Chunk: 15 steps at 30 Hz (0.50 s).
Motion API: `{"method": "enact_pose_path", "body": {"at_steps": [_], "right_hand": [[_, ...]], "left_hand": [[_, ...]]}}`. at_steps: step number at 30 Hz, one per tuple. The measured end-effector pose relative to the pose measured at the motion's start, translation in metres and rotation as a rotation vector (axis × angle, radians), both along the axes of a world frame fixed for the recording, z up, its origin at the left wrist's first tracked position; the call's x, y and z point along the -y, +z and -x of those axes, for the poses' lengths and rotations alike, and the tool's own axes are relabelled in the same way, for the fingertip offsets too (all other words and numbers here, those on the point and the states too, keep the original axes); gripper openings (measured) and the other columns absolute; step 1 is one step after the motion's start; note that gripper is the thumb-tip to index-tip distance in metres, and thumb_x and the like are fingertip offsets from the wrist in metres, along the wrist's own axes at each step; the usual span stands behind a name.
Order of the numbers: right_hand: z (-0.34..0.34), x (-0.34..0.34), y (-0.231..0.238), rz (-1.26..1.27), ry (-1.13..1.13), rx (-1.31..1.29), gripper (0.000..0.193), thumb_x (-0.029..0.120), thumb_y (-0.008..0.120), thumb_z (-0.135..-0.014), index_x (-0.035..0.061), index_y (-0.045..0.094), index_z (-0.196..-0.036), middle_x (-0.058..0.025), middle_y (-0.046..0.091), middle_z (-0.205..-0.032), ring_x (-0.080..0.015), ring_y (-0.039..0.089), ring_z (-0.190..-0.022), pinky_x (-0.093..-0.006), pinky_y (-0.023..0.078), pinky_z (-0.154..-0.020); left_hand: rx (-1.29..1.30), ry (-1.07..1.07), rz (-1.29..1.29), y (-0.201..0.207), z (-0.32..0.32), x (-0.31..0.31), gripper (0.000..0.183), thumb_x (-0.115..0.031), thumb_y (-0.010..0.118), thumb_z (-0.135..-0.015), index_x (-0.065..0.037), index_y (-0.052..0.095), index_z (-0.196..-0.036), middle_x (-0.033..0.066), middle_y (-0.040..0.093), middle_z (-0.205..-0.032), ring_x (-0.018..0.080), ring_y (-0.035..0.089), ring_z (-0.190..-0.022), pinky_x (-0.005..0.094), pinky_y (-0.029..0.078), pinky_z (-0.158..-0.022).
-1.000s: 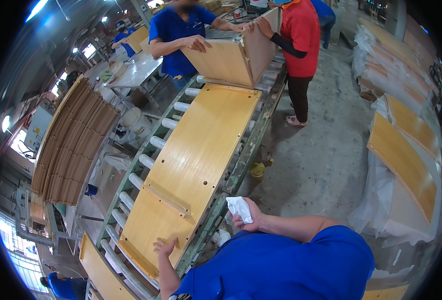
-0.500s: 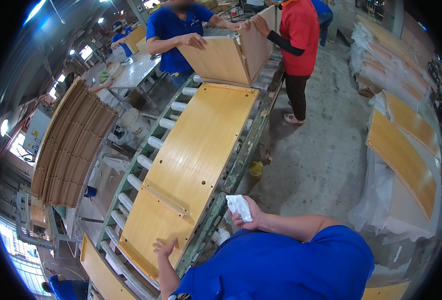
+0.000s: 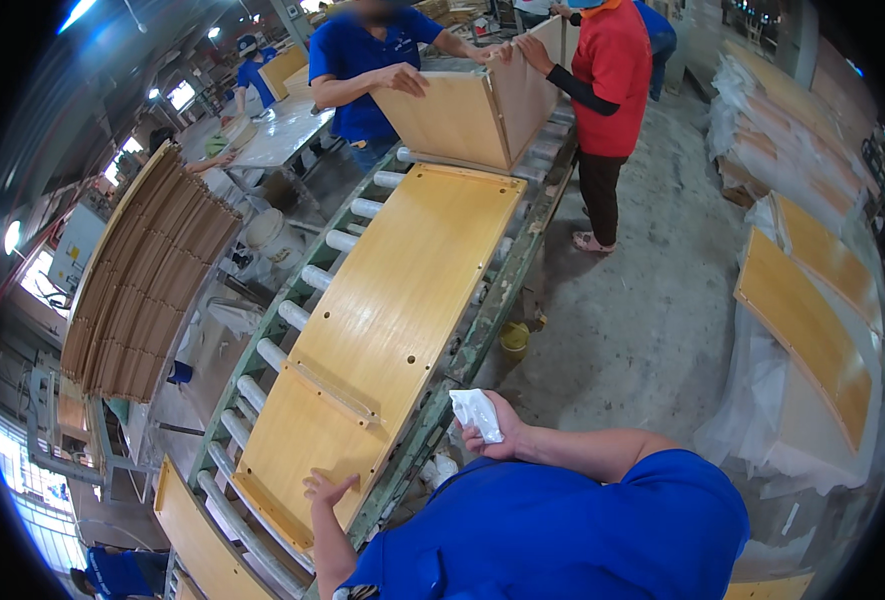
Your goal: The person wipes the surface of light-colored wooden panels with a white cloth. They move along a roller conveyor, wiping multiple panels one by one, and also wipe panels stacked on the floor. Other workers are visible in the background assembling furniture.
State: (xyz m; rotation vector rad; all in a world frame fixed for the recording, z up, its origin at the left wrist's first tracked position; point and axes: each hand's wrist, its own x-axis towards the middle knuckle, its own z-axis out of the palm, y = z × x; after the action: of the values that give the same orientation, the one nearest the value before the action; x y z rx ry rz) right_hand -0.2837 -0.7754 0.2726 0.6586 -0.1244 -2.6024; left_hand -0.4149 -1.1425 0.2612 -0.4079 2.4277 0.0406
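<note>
My right hand (image 3: 495,428) is closed around a small white crinkled packet (image 3: 475,412), held beside the conveyor's near right edge. My left hand (image 3: 329,489) has its fingers spread, at the near part of a long yellowish wooden panel (image 3: 392,290); I cannot tell whether it presses on the surface. The panel lies flat on the rollers. Across it runs a thin wooden strip (image 3: 332,392), with a thicker batten (image 3: 272,508) at the near end and several dark holes in its face.
Beyond the panel, a person in blue (image 3: 362,65) and a person in red (image 3: 602,70) hold upright joined boards (image 3: 452,110) on the roller conveyor (image 3: 292,313). Stacked brown slats (image 3: 147,280) stand left. Wrapped panels (image 3: 802,330) lie right, and a yellow bucket (image 3: 513,338) stands beside the conveyor.
The whole view has shifted slightly. My hands keep nearly the same pose, the packet still in the right one. The two people still hold the upright boards.
</note>
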Motion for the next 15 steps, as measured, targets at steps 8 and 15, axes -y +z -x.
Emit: {"method": "enact_pose_path", "body": {"at_steps": [8,15], "right_hand": [[-0.0009,0.0035,-0.0029,-0.01,0.024,0.01,0.048,0.052,0.047,-0.086,0.0087,0.052,-0.106,-0.0077,0.053,-0.088,-0.0145,0.046,-0.059,-0.0241,0.032,-0.045],[-0.0022,0.0023,-0.0058,-0.006,0.028,0.009,0.047,0.052,0.046,-0.086,0.0093,0.052,-0.106,-0.0076,0.054,-0.088,-0.0144,0.046,-0.058,-0.0245,0.032,-0.045]], "left_hand": [[-0.033,0.026,-0.053,-0.0017,-0.002,0.0029,0.137,-0.073,0.07,-0.053,-0.007,-0.006,-0.145,0.0266,-0.009,-0.149,0.0484,-0.004,-0.136,0.0544,0.012,-0.111],[-0.044,0.032,-0.075,-0.0027,-0.003,0.0028,0.137,-0.074,0.07,-0.053,-0.007,-0.006,-0.145,0.0278,-0.008,-0.148,0.0493,-0.003,-0.136,0.0554,0.012,-0.11]]}}
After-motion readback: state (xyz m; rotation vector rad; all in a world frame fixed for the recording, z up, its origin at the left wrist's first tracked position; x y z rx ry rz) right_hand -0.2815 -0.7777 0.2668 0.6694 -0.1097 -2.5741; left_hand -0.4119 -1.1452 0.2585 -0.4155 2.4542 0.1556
